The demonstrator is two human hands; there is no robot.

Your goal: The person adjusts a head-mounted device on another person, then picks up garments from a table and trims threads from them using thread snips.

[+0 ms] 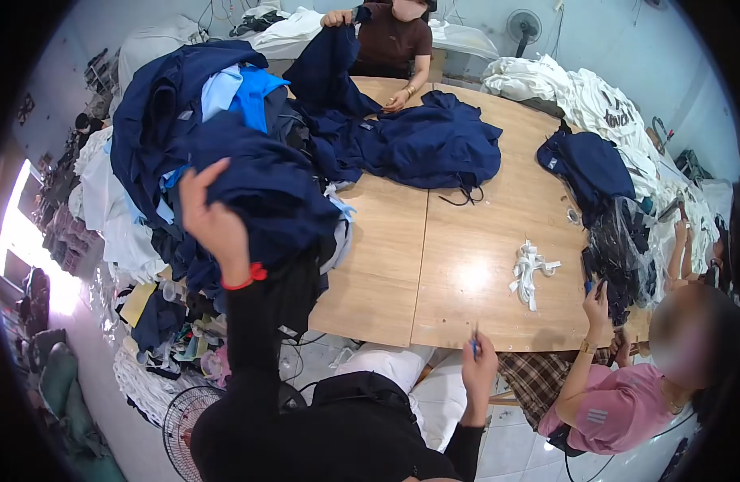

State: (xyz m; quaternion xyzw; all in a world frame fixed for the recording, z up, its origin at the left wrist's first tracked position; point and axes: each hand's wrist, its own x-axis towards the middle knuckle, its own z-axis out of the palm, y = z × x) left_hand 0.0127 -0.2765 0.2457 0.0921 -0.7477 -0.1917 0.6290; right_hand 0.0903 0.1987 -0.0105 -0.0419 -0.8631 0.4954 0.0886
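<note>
My left hand (213, 213), with a red band at its wrist, is raised over the big pile of navy garments (257, 173) on the left, its fingers apart and nothing held in them. Close to the table's front edge, my right hand (480, 365) is closed around small blue-handled snips (473, 345), whose tip points up. Light and bright blue cloth (253, 92) shows in the pile's upper part. Whether my left hand touches the pile cannot be told.
Across the wooden table (378, 289), a person in brown handles a navy garment (434, 140). A person in pink works at the right. White strips (532, 273), a navy bundle (595, 169) and clear plastic (619, 241) lie on the table. A fan (185, 414) stands low at left.
</note>
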